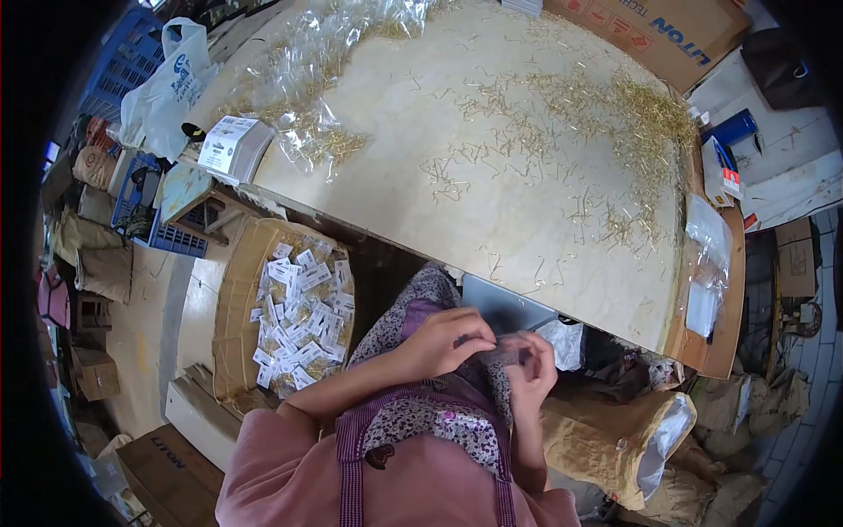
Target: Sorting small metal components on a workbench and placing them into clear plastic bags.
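A pale worktable (421, 176) carries scattered gold wire hooks (645, 123), clear plastic bags (316, 61) and a label stack (230, 145).

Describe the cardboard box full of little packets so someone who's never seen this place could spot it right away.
Start at the big pale worktable strewn with small gold wire hooks. Below its near-left edge, on the floor beside the person's left arm, stands an open brown cardboard box. Unlike the closed cartons nearby, it is heaped with small clear white-labelled packets.

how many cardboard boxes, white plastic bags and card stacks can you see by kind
cardboard boxes: 3 (top right, full of packets, lower left)
white plastic bags: 1
card stacks: 1
total: 5
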